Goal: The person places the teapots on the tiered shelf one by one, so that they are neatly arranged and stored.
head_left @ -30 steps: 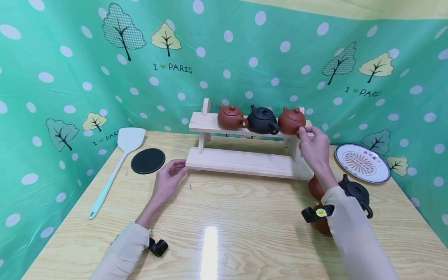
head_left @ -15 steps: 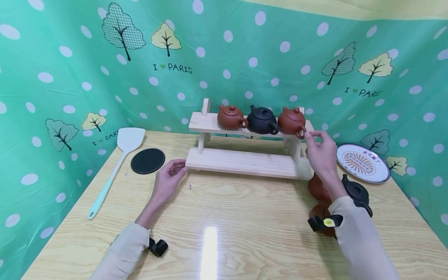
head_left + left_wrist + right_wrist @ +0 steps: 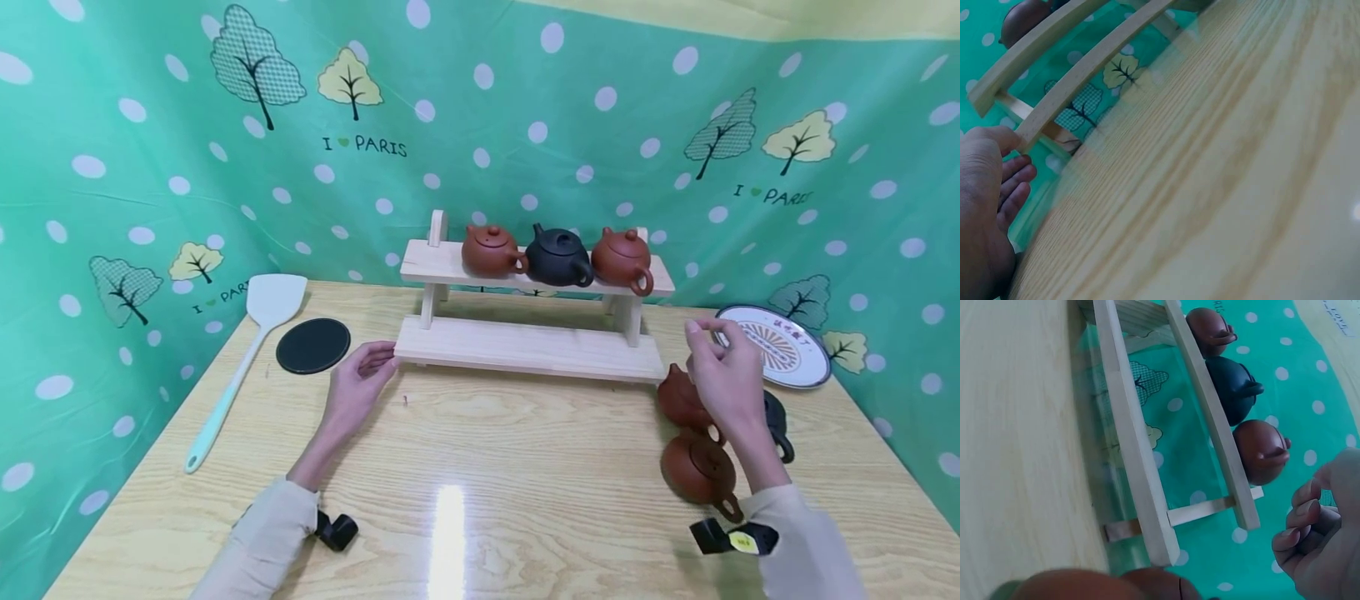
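Note:
A two-tier wooden rack (image 3: 525, 343) stands near the back of the table. On its upper shelf sit a reddish-brown teapot (image 3: 491, 252), a black teapot (image 3: 558, 257) and another reddish-brown teapot (image 3: 622, 257), side by side. My left hand (image 3: 360, 382) holds the left end of the lower shelf, its thumb on the corner in the left wrist view. Bent loosely and holding nothing, my right hand (image 3: 726, 371) hovers right of the rack. Below it on the table are two brown teapots (image 3: 697, 468) and a black teapot (image 3: 777, 425), partly hidden by the hand and arm.
A white turner with a pale green handle (image 3: 238, 379) and a round black coaster (image 3: 313, 345) lie to the left. At the back right is a patterned plate (image 3: 810, 367). A green dotted cloth (image 3: 525, 100) hangs behind the table.
My right hand has let go of the right-hand teapot's handle on the upper shelf and moved right and down, toward the teapots on the table. My left hand stays at the shelf end.

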Available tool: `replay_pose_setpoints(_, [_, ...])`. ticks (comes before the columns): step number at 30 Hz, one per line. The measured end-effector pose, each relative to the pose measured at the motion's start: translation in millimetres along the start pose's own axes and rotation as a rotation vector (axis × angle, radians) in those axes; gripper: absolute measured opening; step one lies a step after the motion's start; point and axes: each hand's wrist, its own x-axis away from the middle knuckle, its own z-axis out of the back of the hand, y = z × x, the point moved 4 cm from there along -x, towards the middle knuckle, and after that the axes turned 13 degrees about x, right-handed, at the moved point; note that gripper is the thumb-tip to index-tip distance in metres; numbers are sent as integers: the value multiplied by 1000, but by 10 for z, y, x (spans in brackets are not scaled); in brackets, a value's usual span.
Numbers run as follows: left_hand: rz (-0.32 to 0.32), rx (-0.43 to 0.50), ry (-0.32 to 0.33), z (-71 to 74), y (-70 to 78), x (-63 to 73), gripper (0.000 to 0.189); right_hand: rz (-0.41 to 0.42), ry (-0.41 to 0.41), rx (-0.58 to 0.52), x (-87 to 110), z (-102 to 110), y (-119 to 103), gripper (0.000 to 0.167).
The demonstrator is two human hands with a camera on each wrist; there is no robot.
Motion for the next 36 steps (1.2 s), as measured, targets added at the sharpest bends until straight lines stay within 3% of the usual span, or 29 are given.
replay_pose_setpoints(6, [13,-2,2,7,-70,-21,30,1,2,15,178,60,110,50])
replay_pose_setpoints(15, [-2,10,11,76,-415,-105,33,-34,9,30,425,130,316,41])
replay_pose_setpoints(36, [-23,3,12,92,-419,-108,33,-271,48,28,923,266,848,31])
